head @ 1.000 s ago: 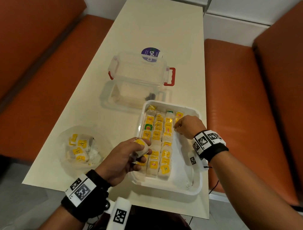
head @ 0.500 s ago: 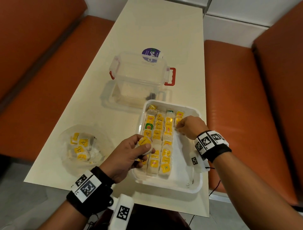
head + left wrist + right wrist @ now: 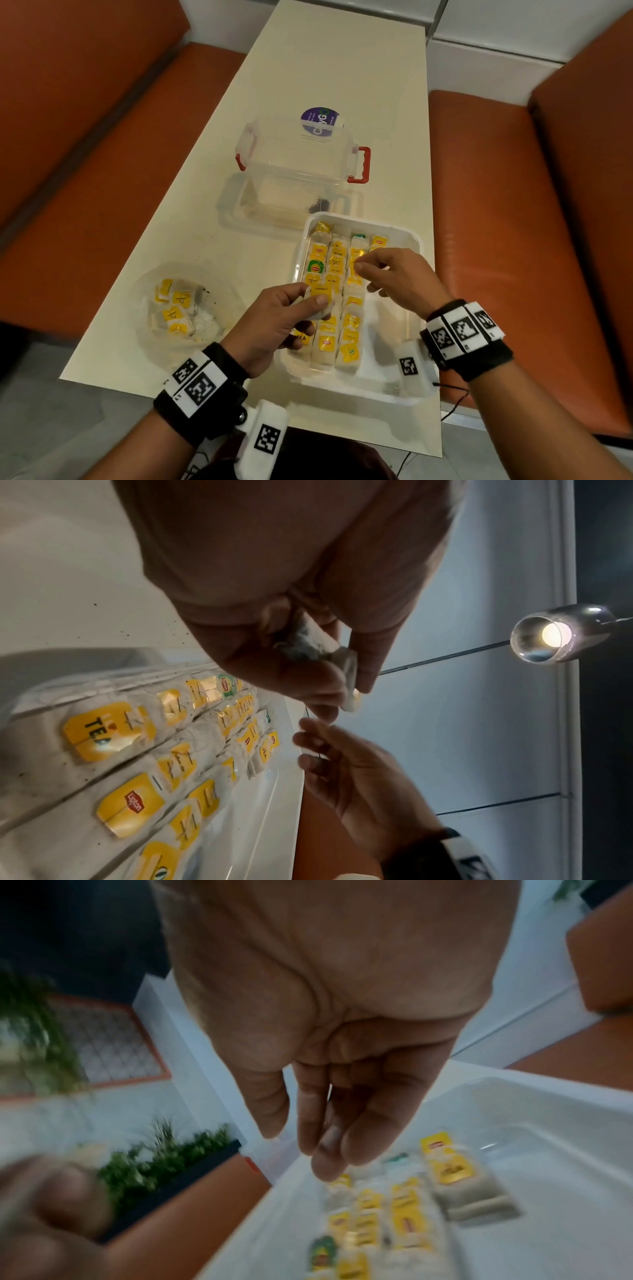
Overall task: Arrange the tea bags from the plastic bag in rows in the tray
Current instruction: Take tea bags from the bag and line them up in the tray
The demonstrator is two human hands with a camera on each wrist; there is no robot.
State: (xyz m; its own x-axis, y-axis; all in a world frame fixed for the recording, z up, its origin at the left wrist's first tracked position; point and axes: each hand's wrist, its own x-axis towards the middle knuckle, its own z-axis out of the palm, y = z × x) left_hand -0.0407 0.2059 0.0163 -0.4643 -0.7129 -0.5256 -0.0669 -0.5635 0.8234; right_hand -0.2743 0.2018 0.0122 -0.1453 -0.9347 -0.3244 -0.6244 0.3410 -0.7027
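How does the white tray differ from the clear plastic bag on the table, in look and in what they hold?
The white tray is opaque and rigid-looking, while the plastic bag is transparent and crumpled. In the tray the tea bags lie in neat rows; in the plastic bag a few lie in a loose heap. The tray sits nearer the right hand, the plastic bag left of the left hand. Both hold mostly yellow-tagged tea bags.

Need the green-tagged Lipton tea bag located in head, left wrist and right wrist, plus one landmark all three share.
Head: green-tagged tea bag, leftmost row of the tray, just beyond the left hand.
Left wrist: small, centre, far end of the rows, under the fingers.
Right wrist: blurred, bottom centre; probably the same bag.
Shared landmark: the white tray's yellow-tagged rows.
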